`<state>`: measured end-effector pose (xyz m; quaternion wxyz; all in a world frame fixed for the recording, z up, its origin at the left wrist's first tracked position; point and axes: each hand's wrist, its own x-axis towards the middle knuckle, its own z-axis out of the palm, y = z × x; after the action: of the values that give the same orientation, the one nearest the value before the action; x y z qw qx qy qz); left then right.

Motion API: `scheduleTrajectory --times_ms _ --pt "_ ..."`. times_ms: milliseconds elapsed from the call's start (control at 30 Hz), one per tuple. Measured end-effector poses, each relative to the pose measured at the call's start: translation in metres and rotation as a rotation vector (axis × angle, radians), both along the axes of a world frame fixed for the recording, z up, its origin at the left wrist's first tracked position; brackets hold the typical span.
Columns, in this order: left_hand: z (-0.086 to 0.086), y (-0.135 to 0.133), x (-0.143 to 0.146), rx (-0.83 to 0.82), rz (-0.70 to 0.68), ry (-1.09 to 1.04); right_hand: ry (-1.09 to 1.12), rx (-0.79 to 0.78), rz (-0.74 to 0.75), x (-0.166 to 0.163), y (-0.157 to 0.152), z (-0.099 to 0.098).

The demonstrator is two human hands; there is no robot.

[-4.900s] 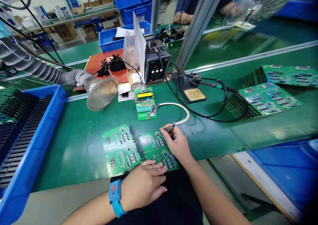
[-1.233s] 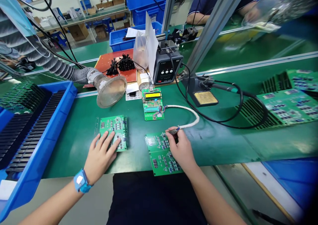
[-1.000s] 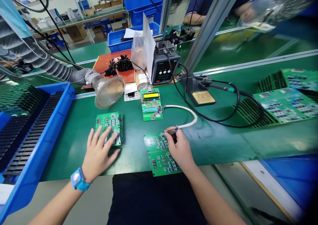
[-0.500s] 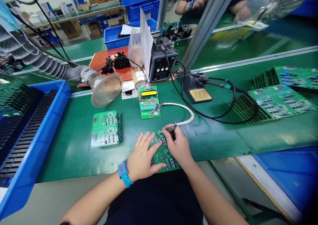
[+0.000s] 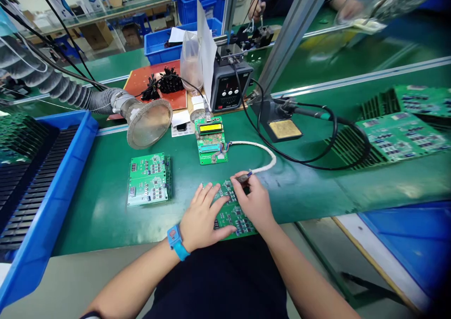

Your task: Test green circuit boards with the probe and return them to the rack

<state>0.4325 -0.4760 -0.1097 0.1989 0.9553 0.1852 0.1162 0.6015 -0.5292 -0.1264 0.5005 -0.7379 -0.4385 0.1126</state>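
My left hand [image 5: 203, 214], with a blue wristband, lies flat with fingers spread on the near green circuit board [image 5: 237, 217] at the table's front edge. My right hand [image 5: 254, 200] is closed on a small connector [image 5: 243, 177] at the end of a white sleeved cable [image 5: 263, 151], pressing it onto the board's far part. The cable runs back to a small programmer board with a yellow display [image 5: 210, 139]. A second green board [image 5: 148, 178] lies to the left, untouched.
A fume extractor funnel [image 5: 148, 121] on a grey hose sits at the back left. A soldering station [image 5: 228, 85], iron holder with sponge [image 5: 284, 128], blue tray [image 5: 38, 187] at left, and racks of boards [image 5: 398, 131] at right surround the green mat. Another person works behind.
My left hand pushed a board off to the left, let it go, and came back to rest flat on the near board. My right hand stayed on the connector throughout.
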Motion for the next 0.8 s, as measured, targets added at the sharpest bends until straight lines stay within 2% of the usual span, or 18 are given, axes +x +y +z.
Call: scheduleTrajectory --times_ms 133,333,800 --pt "0.000 0.000 0.000 0.008 -0.001 -0.003 -0.029 -0.015 0.028 0.004 0.002 0.000" --pt "-0.003 0.000 -0.002 0.020 -0.005 -0.027 0.145 -0.008 0.096 0.011 0.000 -0.001" --pt "-0.002 0.000 -0.001 -0.006 0.001 -0.025 0.239 -0.017 0.111 0.014 -0.001 -0.006"
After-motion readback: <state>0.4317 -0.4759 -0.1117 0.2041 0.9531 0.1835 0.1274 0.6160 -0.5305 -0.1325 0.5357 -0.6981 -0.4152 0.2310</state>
